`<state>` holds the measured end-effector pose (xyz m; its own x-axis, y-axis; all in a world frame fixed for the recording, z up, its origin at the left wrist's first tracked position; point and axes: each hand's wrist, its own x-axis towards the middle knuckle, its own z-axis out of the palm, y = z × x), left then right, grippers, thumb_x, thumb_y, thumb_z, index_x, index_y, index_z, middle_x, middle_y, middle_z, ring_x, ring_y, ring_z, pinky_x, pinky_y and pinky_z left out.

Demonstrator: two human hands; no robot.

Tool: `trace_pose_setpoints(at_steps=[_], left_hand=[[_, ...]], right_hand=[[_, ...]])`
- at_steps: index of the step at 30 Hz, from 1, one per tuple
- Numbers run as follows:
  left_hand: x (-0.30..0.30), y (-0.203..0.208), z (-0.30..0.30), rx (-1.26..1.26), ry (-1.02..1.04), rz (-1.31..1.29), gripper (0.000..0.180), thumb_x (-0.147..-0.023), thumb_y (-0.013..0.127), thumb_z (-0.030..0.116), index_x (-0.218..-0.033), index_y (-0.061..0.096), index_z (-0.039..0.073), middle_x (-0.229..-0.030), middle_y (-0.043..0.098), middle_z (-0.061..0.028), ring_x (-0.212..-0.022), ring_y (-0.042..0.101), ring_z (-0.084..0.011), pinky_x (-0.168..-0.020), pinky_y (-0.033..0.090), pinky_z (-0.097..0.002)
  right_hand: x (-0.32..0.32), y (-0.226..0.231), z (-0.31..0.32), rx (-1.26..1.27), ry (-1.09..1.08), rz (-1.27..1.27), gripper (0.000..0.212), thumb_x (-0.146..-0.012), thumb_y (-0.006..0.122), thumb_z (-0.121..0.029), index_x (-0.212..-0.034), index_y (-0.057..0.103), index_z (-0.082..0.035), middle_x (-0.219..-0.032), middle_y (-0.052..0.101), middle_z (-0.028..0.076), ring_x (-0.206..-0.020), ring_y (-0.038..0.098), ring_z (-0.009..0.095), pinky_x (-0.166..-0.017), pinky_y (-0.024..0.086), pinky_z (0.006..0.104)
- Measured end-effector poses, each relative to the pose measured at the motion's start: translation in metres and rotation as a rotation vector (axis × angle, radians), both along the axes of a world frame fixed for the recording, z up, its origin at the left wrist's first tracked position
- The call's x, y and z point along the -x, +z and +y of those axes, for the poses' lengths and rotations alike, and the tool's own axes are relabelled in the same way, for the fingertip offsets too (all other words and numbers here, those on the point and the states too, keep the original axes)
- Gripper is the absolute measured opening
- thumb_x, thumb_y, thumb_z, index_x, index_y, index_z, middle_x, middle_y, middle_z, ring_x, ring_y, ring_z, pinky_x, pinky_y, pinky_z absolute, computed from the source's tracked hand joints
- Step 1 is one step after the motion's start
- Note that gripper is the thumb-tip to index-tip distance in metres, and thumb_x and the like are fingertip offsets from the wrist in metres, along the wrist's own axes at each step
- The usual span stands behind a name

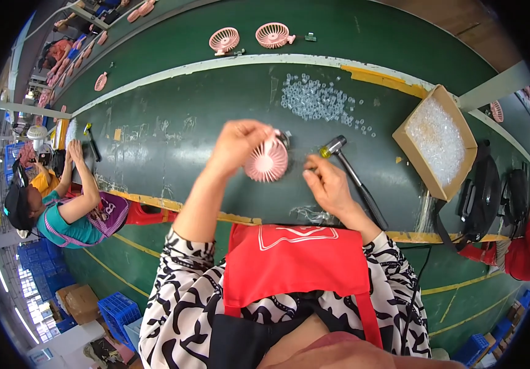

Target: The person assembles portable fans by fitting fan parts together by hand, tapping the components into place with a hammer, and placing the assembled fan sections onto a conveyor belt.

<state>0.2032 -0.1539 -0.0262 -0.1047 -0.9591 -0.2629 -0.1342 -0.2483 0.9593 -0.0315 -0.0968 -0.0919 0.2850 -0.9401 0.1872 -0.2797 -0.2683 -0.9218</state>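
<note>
My left hand (pixel 235 146) grips the upper edge of a round pink fan housing (pixel 266 162) with radiating slats, held over the green workbench (pixel 185 169). A small dark part shows at the housing's top right, partly behind my fingers. To the right, my right hand (pixel 330 186) has thumb and fingertips drawn together; what they hold, if anything, is too small to make out. Just beyond those fingertips lies a hammer (pixel 361 187) with a black handle and a yellow tip, its handle running toward the bench's near edge. Several small clear plastic pieces (pixel 320 99) are scattered on the far side.
A cardboard box (pixel 405 136) of clear pieces stands on the right, near a black bag (pixel 485 195). Two pink fan housings (pixel 274 35) and small circuit boards (pixel 311 37) lie on the belt behind. At left, a co-worker (pixel 71 212) sits near another hammer (pixel 93 142).
</note>
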Motion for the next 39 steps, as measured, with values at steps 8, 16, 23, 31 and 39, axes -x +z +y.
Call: trace_pose_setpoints(at_steps=[8,16,23,31,39], left_hand=[[0.069,0.024,-0.140,0.857,-0.005,-0.327,0.022,-0.087,0.070,0.016,-0.101,0.071,-0.001,-0.088,0.072,-0.0161,-0.075,0.070,-0.0262,-0.070,0.054,-0.0331],[0.099,-0.025,-0.212,0.644,0.064,-0.730,0.035,-0.079,0.067,0.006,-0.109,0.055,-0.006,-0.112,0.062,-0.0252,-0.104,0.060,-0.0417,-0.088,0.049,-0.0496],[0.076,-0.059,-0.224,0.638,0.138,-0.728,0.041,-0.077,0.070,0.008,-0.117,0.065,-0.001,-0.115,0.060,-0.0279,-0.105,0.060,-0.0423,-0.093,0.049,-0.0460],[0.057,-0.006,-0.134,0.697,0.185,-0.501,0.037,-0.074,0.081,0.012,-0.107,0.070,0.001,-0.099,0.061,-0.0152,-0.091,0.061,-0.0285,-0.079,0.051,-0.0371],[0.018,-0.019,0.028,0.716,0.045,-0.502,0.032,-0.070,0.084,0.012,-0.096,0.068,0.002,-0.100,0.060,-0.0125,-0.096,0.058,-0.0307,-0.080,0.049,-0.0386]], right_hand=[[-0.002,0.002,-0.003,0.156,0.046,0.016,0.015,-0.087,0.062,-0.001,-0.101,0.061,0.004,-0.085,0.064,0.019,-0.072,0.064,0.037,-0.061,0.050,0.0412],[0.001,-0.002,-0.002,0.109,0.038,-0.042,0.012,-0.087,0.060,0.001,-0.099,0.062,0.005,-0.080,0.062,0.019,-0.067,0.062,0.036,-0.058,0.048,0.0416],[-0.001,0.003,-0.010,0.098,0.047,-0.051,0.013,-0.088,0.061,0.001,-0.100,0.062,0.004,-0.079,0.062,0.018,-0.064,0.062,0.034,-0.056,0.048,0.0392],[0.002,0.005,-0.001,0.044,0.011,-0.036,0.012,-0.089,0.058,0.003,-0.100,0.063,0.004,-0.080,0.065,0.016,-0.070,0.066,0.030,-0.061,0.050,0.0355],[0.005,-0.018,0.003,0.051,-0.024,-0.008,0.017,-0.095,0.056,-0.005,-0.106,0.064,0.005,-0.077,0.067,0.009,-0.055,0.059,0.012,-0.052,0.046,0.0274]])
